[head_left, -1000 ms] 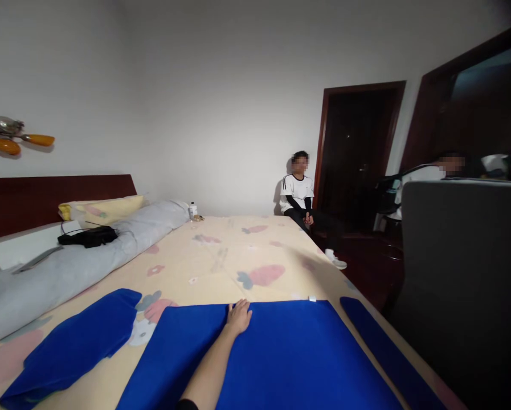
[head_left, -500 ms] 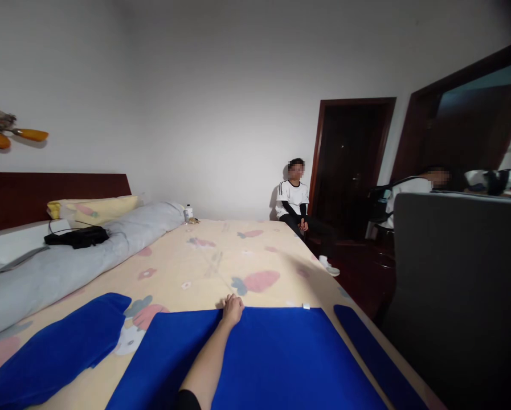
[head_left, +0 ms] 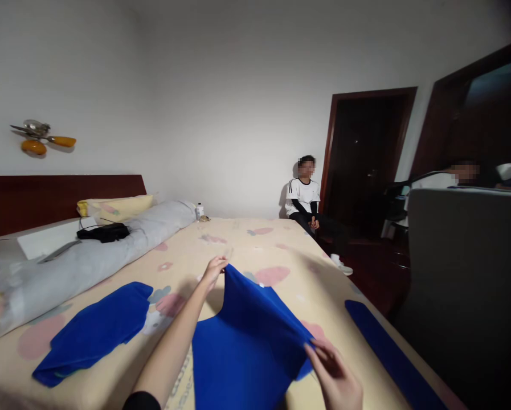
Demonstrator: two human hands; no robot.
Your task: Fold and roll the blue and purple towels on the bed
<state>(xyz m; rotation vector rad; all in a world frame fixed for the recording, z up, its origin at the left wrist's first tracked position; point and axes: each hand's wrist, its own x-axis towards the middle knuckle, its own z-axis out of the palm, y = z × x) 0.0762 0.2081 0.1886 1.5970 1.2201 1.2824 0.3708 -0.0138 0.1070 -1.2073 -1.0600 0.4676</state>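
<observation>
A large blue cloth [head_left: 250,341] is partly lifted off the bed in front of me, its top edge raised and sagging between my hands. My left hand [head_left: 215,270] pinches its upper left corner. Lower down on the right, my right hand [head_left: 334,370] grips another edge between thumb and fingers. A small white tag shows on the cloth's far edge. To the left lies a folded blue cloth [head_left: 101,327], flat on the sheet. A long narrow blue folded cloth [head_left: 392,353] runs along the bed's right side.
The bed [head_left: 187,242] has a cream sheet with a carrot print. A rolled grey quilt [head_left: 122,250], a black bag [head_left: 103,232] and a pillow [head_left: 116,208] lie at the left. A person [head_left: 304,196] sits at the far corner; another is behind a grey chair back [head_left: 469,285].
The large blue cloth has gone from lying flat to being lifted at its edge. My right hand has come into view holding it, and the view has turned slightly left.
</observation>
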